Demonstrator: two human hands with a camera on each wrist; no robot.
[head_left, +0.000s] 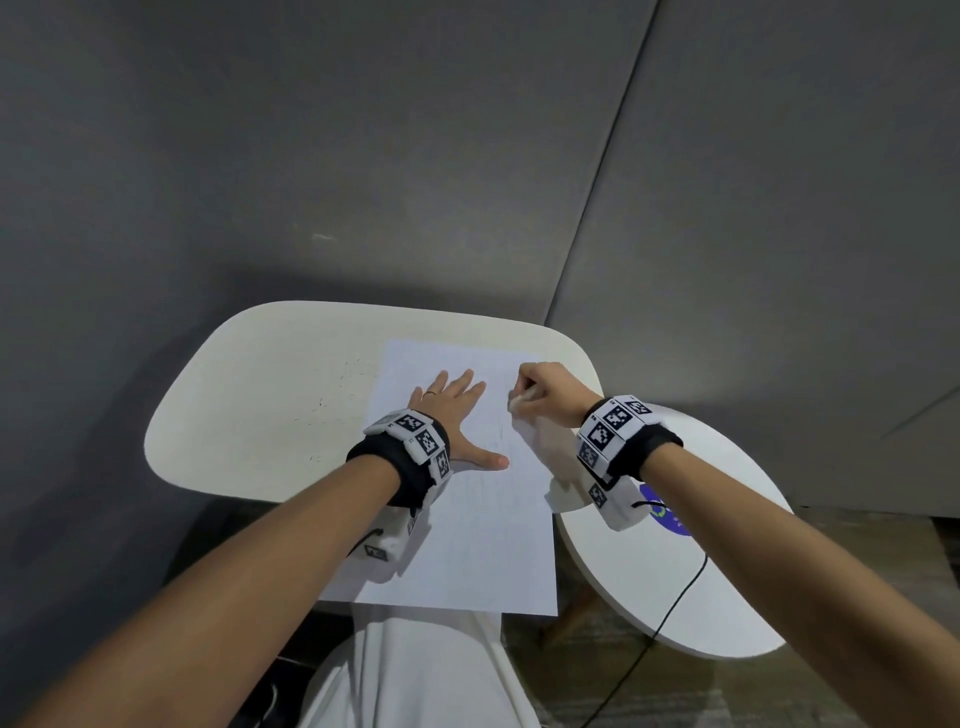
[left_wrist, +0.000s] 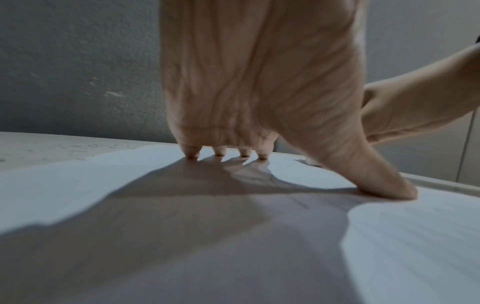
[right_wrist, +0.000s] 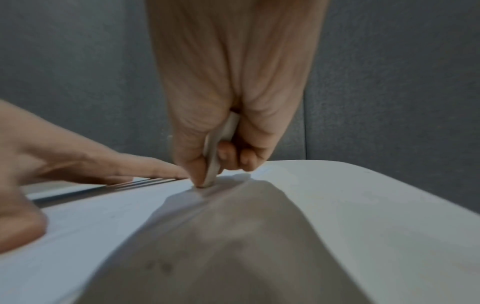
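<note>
A white sheet of paper (head_left: 467, 535) lies on the cream table (head_left: 260, 395) and reaches over its near edge. My left hand (head_left: 452, 410) lies flat on the sheet with straight, spread fingers; the fingertips (left_wrist: 193, 154) and the thumb press down on the paper (left_wrist: 182, 236). My right hand (head_left: 540, 389) is curled near the sheet's right edge and pinches a small flat white eraser (right_wrist: 215, 162) between thumb and fingers. The eraser's lower end touches the paper (right_wrist: 103, 216). In the head view the eraser (head_left: 519, 400) shows only as a pale bit under the fingers.
A round white side table (head_left: 675, 587) with a blue sticker (head_left: 670, 514) stands lower at the right, a black cable (head_left: 670, 613) running over it. Grey walls (head_left: 363, 156) close the back. Small dark specks mark the cream table's left part.
</note>
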